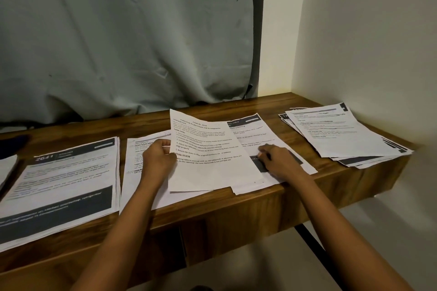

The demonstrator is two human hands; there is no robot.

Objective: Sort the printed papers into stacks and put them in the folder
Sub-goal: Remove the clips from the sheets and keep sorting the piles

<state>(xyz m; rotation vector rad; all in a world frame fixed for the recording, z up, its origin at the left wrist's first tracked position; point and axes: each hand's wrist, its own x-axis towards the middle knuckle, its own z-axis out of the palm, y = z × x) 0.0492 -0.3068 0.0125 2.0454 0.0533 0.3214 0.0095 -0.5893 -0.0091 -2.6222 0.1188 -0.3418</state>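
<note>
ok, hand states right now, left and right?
Left hand: holding the lifted sheet by its left edge.
Right hand: fingers bent on the dark-banded sheet; pressing or pinching, cannot tell.

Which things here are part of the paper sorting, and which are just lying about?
Job: left hand gripping the text sheet; right hand on the dark-banded sheet; left stack; middle stack; right stack.
Just about: grey curtain; dark object at far left, unidentifiable.
</note>
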